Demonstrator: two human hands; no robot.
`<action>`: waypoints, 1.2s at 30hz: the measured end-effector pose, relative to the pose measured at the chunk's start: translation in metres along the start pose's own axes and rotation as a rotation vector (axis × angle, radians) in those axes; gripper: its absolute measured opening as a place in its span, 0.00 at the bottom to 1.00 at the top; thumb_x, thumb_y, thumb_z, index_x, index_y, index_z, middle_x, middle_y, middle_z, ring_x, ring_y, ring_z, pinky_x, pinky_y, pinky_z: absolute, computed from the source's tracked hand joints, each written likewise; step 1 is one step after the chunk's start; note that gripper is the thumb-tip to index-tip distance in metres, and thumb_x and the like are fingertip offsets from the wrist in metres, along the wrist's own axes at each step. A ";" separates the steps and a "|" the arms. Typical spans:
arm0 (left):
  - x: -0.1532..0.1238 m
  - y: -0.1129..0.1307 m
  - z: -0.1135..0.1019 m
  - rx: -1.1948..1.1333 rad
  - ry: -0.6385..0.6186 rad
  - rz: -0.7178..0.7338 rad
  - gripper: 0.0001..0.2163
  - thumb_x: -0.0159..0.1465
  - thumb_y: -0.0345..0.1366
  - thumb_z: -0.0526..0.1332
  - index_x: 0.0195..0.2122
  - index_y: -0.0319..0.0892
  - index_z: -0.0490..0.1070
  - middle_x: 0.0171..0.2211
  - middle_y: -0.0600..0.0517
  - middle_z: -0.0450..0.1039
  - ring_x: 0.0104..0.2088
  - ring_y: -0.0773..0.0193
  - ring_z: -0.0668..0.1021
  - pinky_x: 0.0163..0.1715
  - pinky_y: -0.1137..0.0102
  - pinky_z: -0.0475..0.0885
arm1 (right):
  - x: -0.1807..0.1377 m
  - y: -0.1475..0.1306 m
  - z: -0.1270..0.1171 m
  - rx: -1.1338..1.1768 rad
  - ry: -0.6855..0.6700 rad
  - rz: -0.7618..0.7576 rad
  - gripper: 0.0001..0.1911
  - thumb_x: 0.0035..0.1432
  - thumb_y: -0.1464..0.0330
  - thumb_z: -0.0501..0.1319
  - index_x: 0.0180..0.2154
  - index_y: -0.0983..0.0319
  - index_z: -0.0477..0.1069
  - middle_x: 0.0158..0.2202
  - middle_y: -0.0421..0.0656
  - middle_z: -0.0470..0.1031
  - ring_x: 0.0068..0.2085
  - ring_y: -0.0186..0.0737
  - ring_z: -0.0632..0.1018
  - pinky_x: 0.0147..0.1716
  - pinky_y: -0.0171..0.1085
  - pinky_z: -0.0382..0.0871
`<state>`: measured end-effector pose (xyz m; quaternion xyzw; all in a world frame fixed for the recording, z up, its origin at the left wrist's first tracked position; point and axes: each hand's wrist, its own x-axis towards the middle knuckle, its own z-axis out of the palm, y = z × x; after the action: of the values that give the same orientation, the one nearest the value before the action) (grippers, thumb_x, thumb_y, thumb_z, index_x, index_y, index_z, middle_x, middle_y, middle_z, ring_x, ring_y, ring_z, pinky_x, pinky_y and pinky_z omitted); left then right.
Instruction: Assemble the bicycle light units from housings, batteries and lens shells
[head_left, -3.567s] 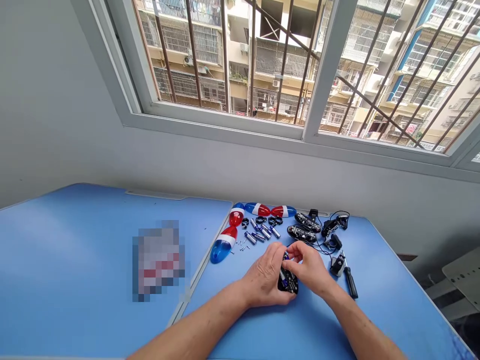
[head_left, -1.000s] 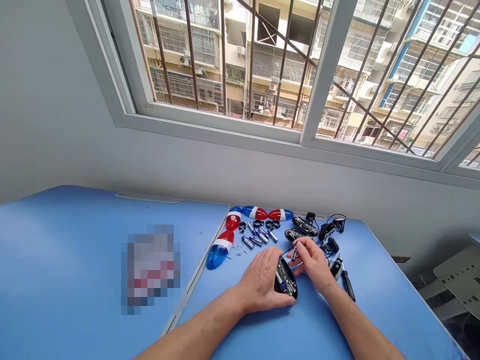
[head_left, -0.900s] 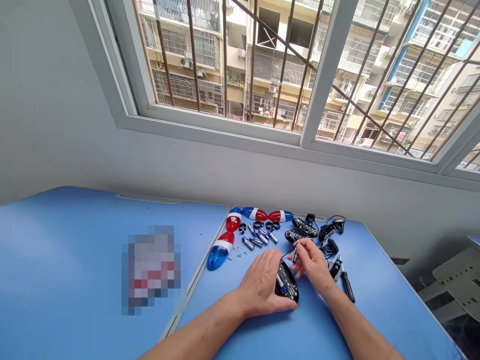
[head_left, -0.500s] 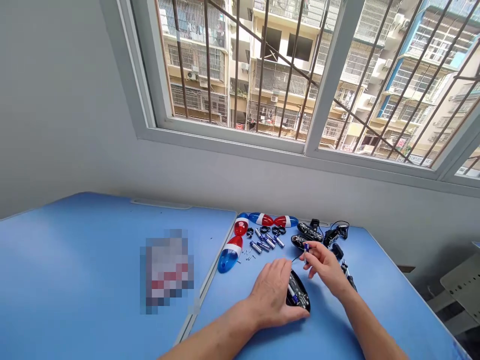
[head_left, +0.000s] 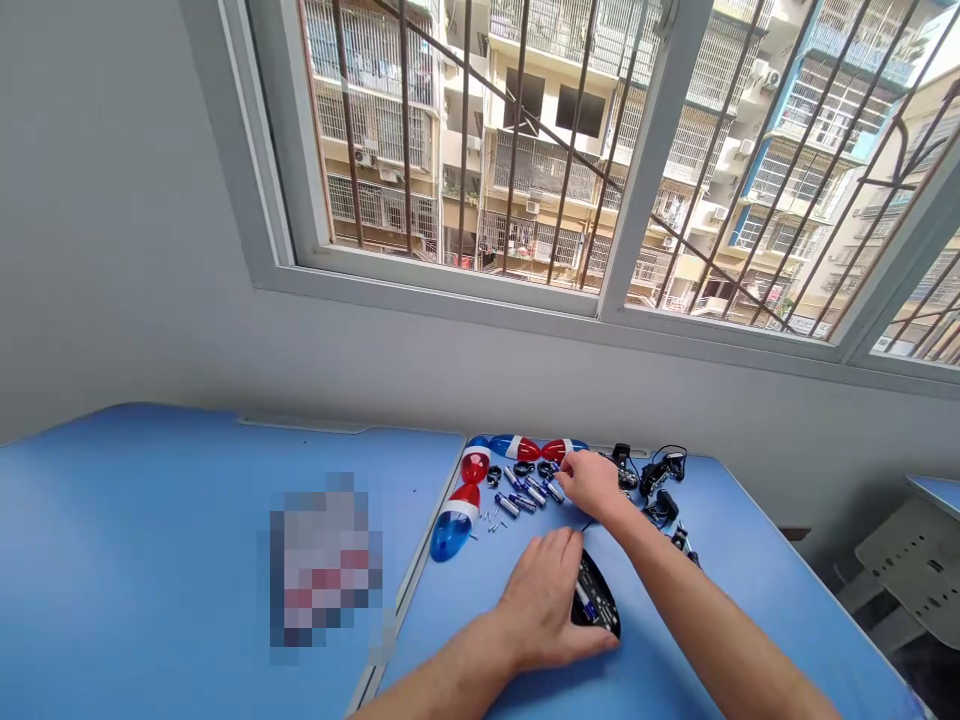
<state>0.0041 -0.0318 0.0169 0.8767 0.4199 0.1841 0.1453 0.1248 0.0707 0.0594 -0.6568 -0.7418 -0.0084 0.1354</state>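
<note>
My left hand [head_left: 544,605] is wrapped round a black oval housing [head_left: 598,590] on the blue table, its thumb along the near edge. Inside the housing lie a circuit board and a blue-and-silver battery [head_left: 585,603]; my palm covers the left part. My right hand [head_left: 592,482] reaches forward, fingertips pinched by the black rings [head_left: 523,468]. A bit of blue shows at those fingertips, seemingly a battery, mostly hidden. Just left of them lie several loose batteries [head_left: 527,497].
Red, white and blue shell covers [head_left: 454,520] line the table's back and left. Small screws [head_left: 491,520] lie near the batteries. Black parts with cables [head_left: 664,470] and a tool [head_left: 684,545] lie to the right. A blurred patch [head_left: 322,565] covers something on the left table.
My right hand has moved forward and left, away from the housing, to the loose batteries; it held a battery before. My left hand stays on the housing. The view has shifted slightly.
</note>
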 end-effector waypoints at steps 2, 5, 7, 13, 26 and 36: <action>0.000 -0.001 0.001 0.001 -0.009 -0.004 0.38 0.48 0.52 0.70 0.56 0.36 0.66 0.52 0.36 0.69 0.50 0.37 0.72 0.54 0.46 0.66 | 0.000 -0.007 0.003 -0.065 -0.027 0.002 0.10 0.58 0.68 0.59 0.35 0.61 0.80 0.38 0.50 0.82 0.43 0.49 0.80 0.37 0.38 0.67; 0.002 -0.003 0.003 -0.011 -0.012 0.003 0.39 0.47 0.53 0.71 0.56 0.34 0.65 0.53 0.34 0.68 0.52 0.36 0.71 0.56 0.45 0.65 | -0.002 -0.013 0.005 -0.150 -0.064 -0.019 0.11 0.59 0.69 0.58 0.37 0.63 0.80 0.41 0.53 0.81 0.46 0.50 0.79 0.40 0.38 0.67; 0.003 -0.005 0.005 -0.019 -0.003 0.015 0.40 0.47 0.54 0.70 0.57 0.35 0.64 0.54 0.35 0.68 0.53 0.36 0.71 0.56 0.44 0.64 | -0.003 -0.013 0.005 -0.198 -0.085 -0.036 0.12 0.60 0.71 0.58 0.39 0.64 0.80 0.43 0.54 0.81 0.47 0.51 0.79 0.41 0.38 0.67; 0.003 -0.007 0.008 -0.018 0.011 0.020 0.40 0.47 0.55 0.70 0.57 0.39 0.64 0.52 0.37 0.69 0.51 0.36 0.72 0.54 0.44 0.65 | 0.002 -0.010 0.014 -0.277 -0.141 -0.078 0.11 0.58 0.74 0.59 0.38 0.65 0.80 0.41 0.56 0.81 0.45 0.52 0.79 0.40 0.39 0.68; 0.005 -0.016 0.009 -0.042 0.016 0.043 0.40 0.47 0.50 0.71 0.59 0.39 0.62 0.55 0.36 0.67 0.53 0.35 0.71 0.54 0.44 0.65 | 0.003 -0.007 0.014 -0.140 -0.113 -0.056 0.11 0.59 0.71 0.59 0.38 0.65 0.80 0.42 0.55 0.81 0.47 0.51 0.79 0.43 0.39 0.69; 0.005 -0.035 0.018 -0.190 0.054 0.081 0.56 0.40 0.49 0.76 0.68 0.46 0.50 0.57 0.39 0.62 0.55 0.37 0.68 0.54 0.45 0.66 | -0.049 0.015 -0.022 0.345 -0.015 -0.173 0.13 0.64 0.68 0.55 0.44 0.57 0.78 0.37 0.40 0.82 0.37 0.37 0.80 0.37 0.32 0.70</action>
<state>-0.0086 -0.0081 -0.0125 0.8699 0.3687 0.2526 0.2088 0.1487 0.0211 0.0682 -0.5577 -0.7869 0.1119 0.2393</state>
